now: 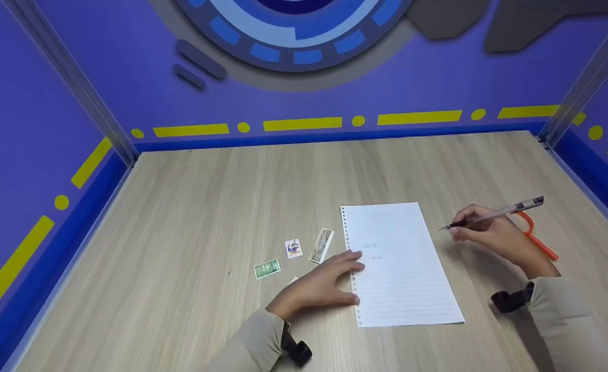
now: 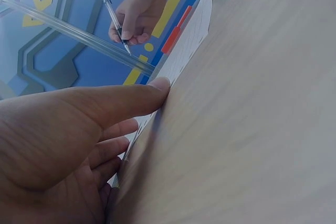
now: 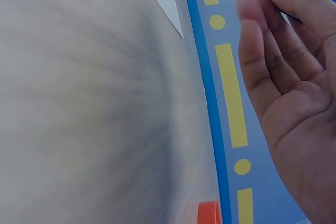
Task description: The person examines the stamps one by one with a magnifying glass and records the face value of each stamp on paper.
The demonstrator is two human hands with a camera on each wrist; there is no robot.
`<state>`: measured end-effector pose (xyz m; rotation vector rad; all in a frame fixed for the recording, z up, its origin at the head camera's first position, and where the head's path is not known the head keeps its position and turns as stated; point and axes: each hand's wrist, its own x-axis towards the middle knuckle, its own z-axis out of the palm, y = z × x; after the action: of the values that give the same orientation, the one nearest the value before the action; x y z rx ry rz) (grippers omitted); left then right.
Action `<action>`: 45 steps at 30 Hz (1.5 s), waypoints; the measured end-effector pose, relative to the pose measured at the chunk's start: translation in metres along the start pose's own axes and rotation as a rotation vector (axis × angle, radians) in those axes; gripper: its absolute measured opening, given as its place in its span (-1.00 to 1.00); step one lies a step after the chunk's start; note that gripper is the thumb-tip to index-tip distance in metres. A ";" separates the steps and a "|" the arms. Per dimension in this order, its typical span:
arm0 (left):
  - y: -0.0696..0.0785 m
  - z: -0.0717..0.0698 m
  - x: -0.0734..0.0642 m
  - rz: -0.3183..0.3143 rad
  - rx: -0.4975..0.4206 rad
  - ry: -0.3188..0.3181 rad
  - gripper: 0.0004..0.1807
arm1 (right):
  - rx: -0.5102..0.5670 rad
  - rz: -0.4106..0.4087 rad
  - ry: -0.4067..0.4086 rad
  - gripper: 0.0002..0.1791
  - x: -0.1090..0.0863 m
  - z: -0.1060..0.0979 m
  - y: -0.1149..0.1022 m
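Note:
A sheet of lined paper (image 1: 402, 289) with punched holes along its left side lies on the table, bearing faint marks near the upper left. My left hand (image 1: 316, 284) rests at that holed edge, its thumb and fingers spread and touching the sheet. To the right of the paper, my right hand (image 1: 500, 240) pinches a clear-barrelled pen (image 1: 502, 211) between thumb and fingers. The pen's tip points left, raised off the sheet; in the left wrist view the pen (image 2: 108, 9) slants downward.
Left of the paper lie a green stamp (image 1: 267, 269), a small white stamp with a figure (image 1: 293, 248) and a longer stamp (image 1: 322, 245). Another pale corner shows beside my left hand. An orange looped object (image 1: 541, 245) lies behind my right wrist. Blue walls border the wooden table (image 1: 180, 206).

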<state>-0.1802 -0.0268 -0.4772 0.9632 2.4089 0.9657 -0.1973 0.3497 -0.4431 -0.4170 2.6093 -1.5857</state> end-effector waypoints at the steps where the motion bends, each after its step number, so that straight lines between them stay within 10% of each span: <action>1: 0.000 0.000 0.000 0.000 0.001 0.000 -0.32 | 0.002 -0.003 0.002 -0.72 0.001 0.002 -0.001; 45: 0.000 0.000 0.000 -0.003 0.010 0.008 -0.31 | 0.053 -0.022 -0.142 -0.84 0.018 0.117 -0.033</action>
<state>-0.1798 -0.0265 -0.4772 0.9612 2.4230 0.9592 -0.1862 0.2298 -0.4669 -0.5349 2.4612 -1.5660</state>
